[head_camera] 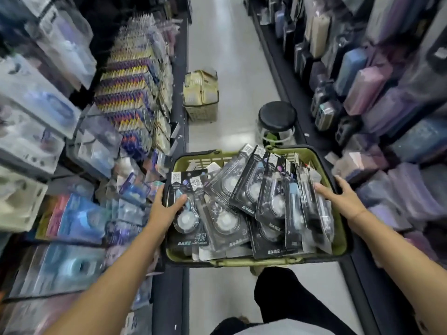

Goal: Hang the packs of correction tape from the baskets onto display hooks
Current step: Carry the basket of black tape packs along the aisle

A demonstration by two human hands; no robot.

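A narrow shop aisle runs straight ahead, with a pale, glossy floor (229, 56) between two dark-based display walls. The left display (130, 93) is crowded with rows of hanging blister packs, blue and clear ones near the camera and a long run of purple-and-yellow cards further down; much of it is blurred. The right shelves (362, 88) carry stacked pouches in pastel blue, pink and lilac.

A green basket (193, 162) is held out over the floor at about waist level, in the middle of the aisle. The packs of correction tape (254, 197) lie in it, black-backed cards with clear bubbles, some flat and overlapping, others standing on edge toward the right side. The left hand (167, 209) grasps the basket's left rim, fingers outside and thumb lying over the nearest pack. The right hand (343, 199) grips the right rim, its thumb stretched against the upright packs.

Further down the aisle a second basket (200, 95), filled with cream-coloured packs, stands on the floor beside the left display. A round black-topped stool (277, 117) stands near the right shelves. A dark trouser leg (278, 298) shows below the basket
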